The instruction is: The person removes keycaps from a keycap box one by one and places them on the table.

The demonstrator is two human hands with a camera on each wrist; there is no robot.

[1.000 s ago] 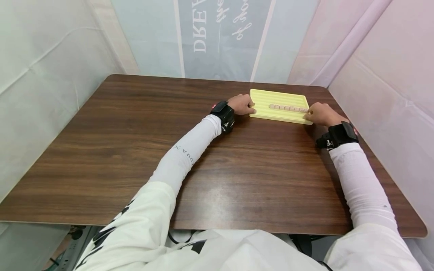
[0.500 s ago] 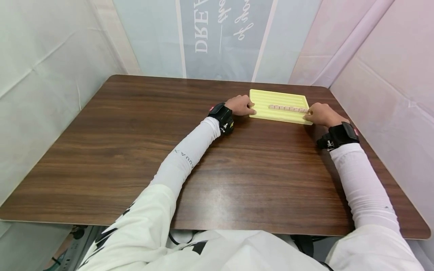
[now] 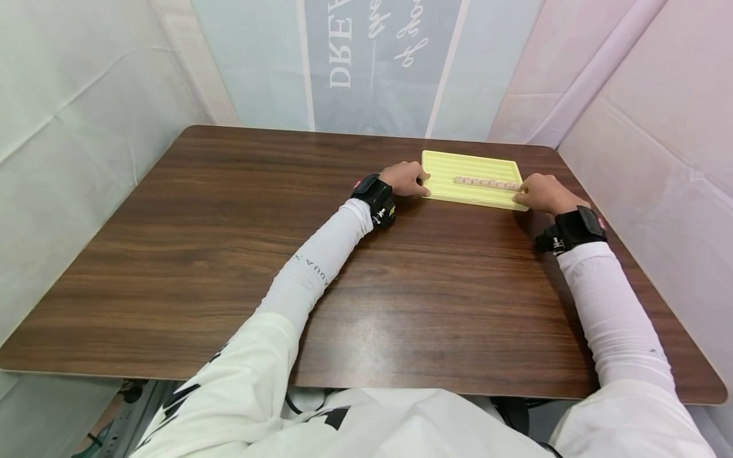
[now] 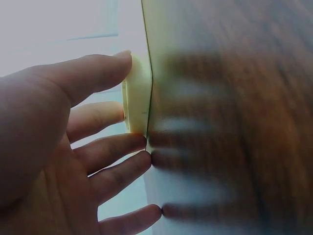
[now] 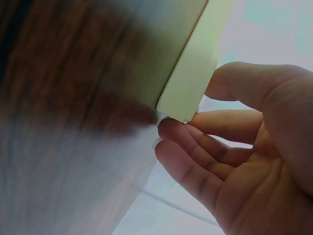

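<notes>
L hand [image 3: 404,178] grasps the yellow tray [image 3: 469,164] by its L end, nr. the front corner. Per L wrist view, thumb [image 4: 100,72] and index finger [image 4: 95,119] meet the tray; the other three fingers spread past it, tips at or close to the tabletop (exact contact: I can't tell). R hand [image 3: 548,193] grasps the opp. end, also nr. the front corner; per R wrist view, its thumb lies on the tray's side, index at the corner, remaining fingers bent below.

Tray position: far R part of the brown table [image 3: 229,242], nr. the back edge, long side running approx. L–R, w/ parallel ridges lengthwise. From my remote station I make out one straight row of small wooden cubes [image 3: 488,183] inside, roughly parallel to the long side. Row starts w/ a gap from the L hand and runs to the R hand's fingertips; whether they touch, I can't tell. Cube faces are too small for me to read.

Surroundings: black wrist units [image 3: 375,198], one per arm, worn over white sleeves [image 3: 312,254], the L one w/ dark lettering; grey-blue backdrop [image 3: 372,63] w/ white lettering behind the table; white sheets [image 3: 86,114] on both sides.
</notes>
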